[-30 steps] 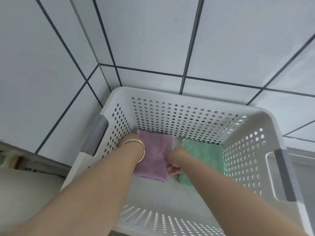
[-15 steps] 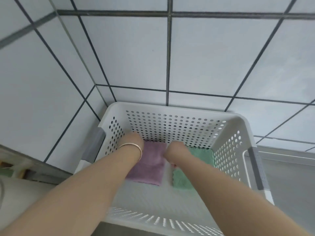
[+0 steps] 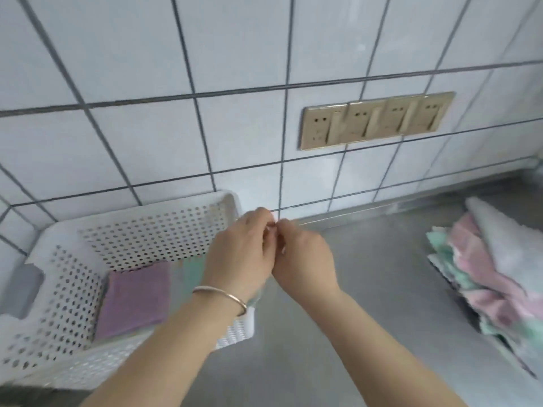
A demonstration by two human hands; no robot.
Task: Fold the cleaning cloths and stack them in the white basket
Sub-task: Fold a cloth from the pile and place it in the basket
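Observation:
The white perforated basket (image 3: pixel 53 233) stands at the left against the tiled wall. A folded purple cloth (image 3: pixel 133 299) lies flat on its floor, with a folded green cloth (image 3: pixel 192 267) beside it, mostly hidden by my left wrist. My left hand (image 3: pixel 241 254) and my right hand (image 3: pixel 302 259) are raised above the basket's right edge, fingertips touching each other, fingers curled, no cloth in either. A pile of unfolded pink, green and white cloths (image 3: pixel 496 277) lies on the counter at the far right.
The grey steel counter (image 3: pixel 382 304) runs from the basket to the cloth pile. A gold socket strip (image 3: pixel 373 121) is mounted on the white tiled wall. A bangle (image 3: pixel 220 293) circles my left wrist.
Both hands have come up out of the basket, leaving the purple cloth lying there. The view has swung right, bringing the counter and cloth pile into sight.

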